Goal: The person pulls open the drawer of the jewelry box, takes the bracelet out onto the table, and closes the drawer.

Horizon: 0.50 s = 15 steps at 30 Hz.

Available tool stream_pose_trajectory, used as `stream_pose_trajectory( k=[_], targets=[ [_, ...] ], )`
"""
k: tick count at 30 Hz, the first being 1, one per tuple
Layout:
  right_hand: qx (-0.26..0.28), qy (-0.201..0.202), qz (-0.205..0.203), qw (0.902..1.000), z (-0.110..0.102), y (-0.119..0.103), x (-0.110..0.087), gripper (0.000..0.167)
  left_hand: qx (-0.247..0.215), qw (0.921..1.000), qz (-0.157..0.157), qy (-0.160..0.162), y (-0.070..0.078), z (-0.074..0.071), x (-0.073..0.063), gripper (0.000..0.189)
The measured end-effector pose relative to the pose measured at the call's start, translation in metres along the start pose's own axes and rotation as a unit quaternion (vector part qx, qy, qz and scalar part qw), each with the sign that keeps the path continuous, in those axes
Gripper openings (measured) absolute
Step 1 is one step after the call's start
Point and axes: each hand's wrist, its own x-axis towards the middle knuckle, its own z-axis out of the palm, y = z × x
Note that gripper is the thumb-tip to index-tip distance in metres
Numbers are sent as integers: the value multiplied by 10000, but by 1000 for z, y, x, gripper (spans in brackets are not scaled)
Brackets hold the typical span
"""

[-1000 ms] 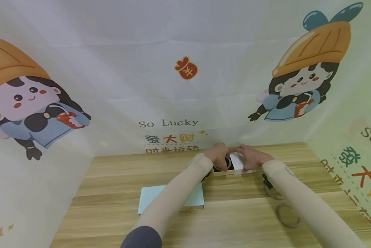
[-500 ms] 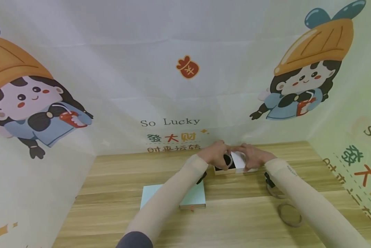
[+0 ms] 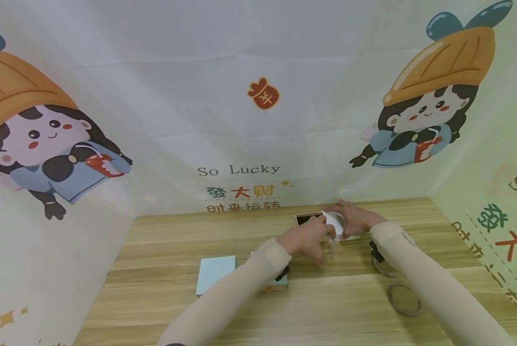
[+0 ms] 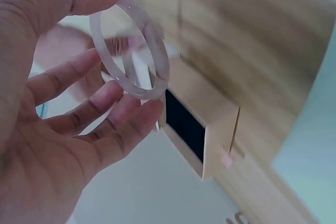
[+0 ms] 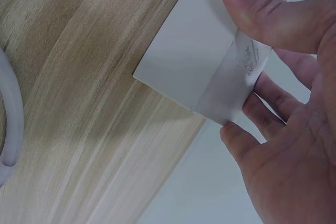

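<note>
My left hand (image 3: 308, 240) pinches a pale translucent bangle (image 4: 159, 66) between thumb and fingers, raised just in front of the box. That slide-out box has a tan drawer (image 4: 207, 90) with a black lining (image 3: 308, 219), and a white sleeve (image 3: 334, 225) covers its right part. My right hand (image 3: 354, 218) grips the sleeve's right end, thumb on top and fingers along the side in the right wrist view. Two more bangles lie on the table by my right forearm, the nearer bangle (image 3: 404, 300) in full view and the farther bangle (image 3: 384, 269) partly hidden.
Light blue flat boxes or books (image 3: 216, 273) lie on the wood-grain table (image 3: 327, 307), partly under my left forearm; I cannot tell whether they are one or two. A printed cloth backdrop (image 3: 224, 110) rises behind the table and along both sides.
My left hand has drawn the bangle out of the black-lined drawer and brought it toward me. The right hand has stayed on the white sleeve.
</note>
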Motion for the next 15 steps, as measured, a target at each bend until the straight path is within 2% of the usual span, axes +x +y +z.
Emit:
stream_pose_trajectory(
  k=[9, 12, 15],
  targets=[
    [30, 3, 165, 9999, -1, -4, -2, 91, 511, 9982, 223, -207, 28, 34, -14, 55],
    [14, 2, 238, 9997, 0, -5, -2, 91, 599, 9970, 432, -241, 33, 46, -17, 49],
    [8, -6, 283, 9996, 1, -5, -1, 91, 696, 9960, 498, -265, 36, 55, -18, 40]
  ],
)
